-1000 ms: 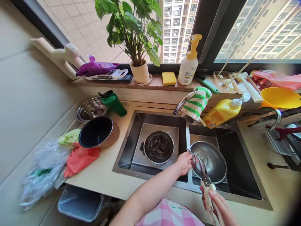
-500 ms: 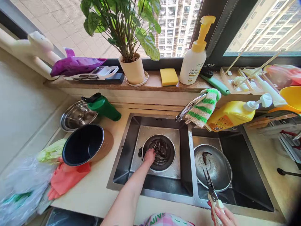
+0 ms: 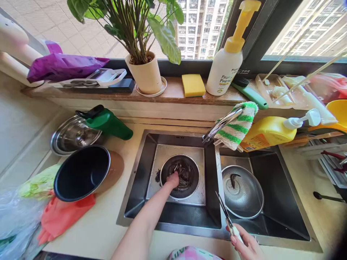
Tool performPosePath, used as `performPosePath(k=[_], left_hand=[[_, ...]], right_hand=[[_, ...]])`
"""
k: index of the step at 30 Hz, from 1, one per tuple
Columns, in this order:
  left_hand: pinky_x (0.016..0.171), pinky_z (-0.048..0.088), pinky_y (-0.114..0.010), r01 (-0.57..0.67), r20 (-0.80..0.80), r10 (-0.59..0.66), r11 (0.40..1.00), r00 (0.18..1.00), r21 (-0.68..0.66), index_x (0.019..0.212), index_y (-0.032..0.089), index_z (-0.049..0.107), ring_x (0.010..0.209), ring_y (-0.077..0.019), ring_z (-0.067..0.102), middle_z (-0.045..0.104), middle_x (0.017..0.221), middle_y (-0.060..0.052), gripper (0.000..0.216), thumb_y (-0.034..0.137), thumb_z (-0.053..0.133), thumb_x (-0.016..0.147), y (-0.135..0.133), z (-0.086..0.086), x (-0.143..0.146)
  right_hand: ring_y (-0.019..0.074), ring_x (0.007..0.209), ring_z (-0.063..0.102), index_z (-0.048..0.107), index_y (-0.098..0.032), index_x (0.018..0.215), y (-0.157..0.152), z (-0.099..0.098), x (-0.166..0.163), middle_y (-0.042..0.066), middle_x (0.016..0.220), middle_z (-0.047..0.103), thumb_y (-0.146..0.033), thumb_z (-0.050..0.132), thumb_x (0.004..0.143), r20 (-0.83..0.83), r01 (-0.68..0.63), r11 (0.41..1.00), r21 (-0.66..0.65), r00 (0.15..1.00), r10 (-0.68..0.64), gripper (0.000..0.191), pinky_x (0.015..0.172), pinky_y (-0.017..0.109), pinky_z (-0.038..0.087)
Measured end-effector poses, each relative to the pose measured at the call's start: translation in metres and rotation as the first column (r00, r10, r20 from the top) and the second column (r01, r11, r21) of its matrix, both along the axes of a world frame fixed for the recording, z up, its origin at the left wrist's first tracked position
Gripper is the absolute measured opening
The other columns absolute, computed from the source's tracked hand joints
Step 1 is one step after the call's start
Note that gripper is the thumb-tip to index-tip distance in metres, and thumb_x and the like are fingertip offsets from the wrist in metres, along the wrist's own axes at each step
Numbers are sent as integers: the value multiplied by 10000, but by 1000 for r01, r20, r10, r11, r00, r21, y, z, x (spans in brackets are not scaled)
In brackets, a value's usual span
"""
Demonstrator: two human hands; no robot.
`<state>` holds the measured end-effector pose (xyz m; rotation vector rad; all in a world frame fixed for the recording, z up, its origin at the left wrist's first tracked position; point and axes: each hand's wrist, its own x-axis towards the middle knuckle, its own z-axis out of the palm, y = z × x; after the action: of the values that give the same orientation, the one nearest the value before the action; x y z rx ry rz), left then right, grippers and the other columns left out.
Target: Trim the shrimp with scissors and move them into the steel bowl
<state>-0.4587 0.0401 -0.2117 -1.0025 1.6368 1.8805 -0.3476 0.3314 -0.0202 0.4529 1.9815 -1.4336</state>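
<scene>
My left hand (image 3: 172, 178) reaches into a round strainer (image 3: 199, 177) of dark shrimp (image 3: 184, 174) in the left sink basin. Its fingers are closed among the shrimp; what they hold, if anything, is hidden. My right hand (image 3: 245, 242) grips white-handled scissors (image 3: 227, 215) at the front of the sink. The blades point up and left over the divider, almost together. Beside them, in the right basin, a metal strainer (image 3: 245, 198) carries a single curled shrimp (image 3: 234, 180).
A chrome faucet (image 3: 222, 122) with a striped cloth (image 3: 237, 126) hangs over the divider. Left of the sink are a dark-lined pot (image 3: 107, 173), a green bottle (image 3: 110, 124) and red gloves (image 3: 63, 216). A yellow bottle (image 3: 268, 133) lies behind the right basin.
The scissors have moved left from over the right strainer to the divider, and their blades have come together. My left hand stays in the shrimp. The view has shifted slightly.
</scene>
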Motion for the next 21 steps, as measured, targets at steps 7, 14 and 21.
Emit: performPosePath(k=[7,14,21], left_hand=[[694,458,-287,-58,-158,125,926,980,374,838,163,611,778,-166,607,638,873,-89,203,328,626,719,13,76,16],[612,410,-185,-130,-286,290,873,913,469,907,160,652,732,-107,548,621,890,-47,220,255,648,709,32,143,29],[578,381,-168,-42,-409,205,927,889,374,950,178,619,703,-86,534,610,818,-17,266,237,666,695,43,180,47]], right_hand=[[199,751,500,585,-186,837,-16,-5,-6,33,787,579,-520,516,729,-88,-198,978,-71,978,192,358,673,263,412],[142,674,419,526,-173,821,-43,1,-18,-12,707,479,-444,468,790,-217,-293,956,-31,935,279,279,616,232,345],[125,639,409,496,-168,793,-55,9,-10,-17,687,470,-385,470,786,-328,-276,960,-45,912,247,219,576,218,330]])
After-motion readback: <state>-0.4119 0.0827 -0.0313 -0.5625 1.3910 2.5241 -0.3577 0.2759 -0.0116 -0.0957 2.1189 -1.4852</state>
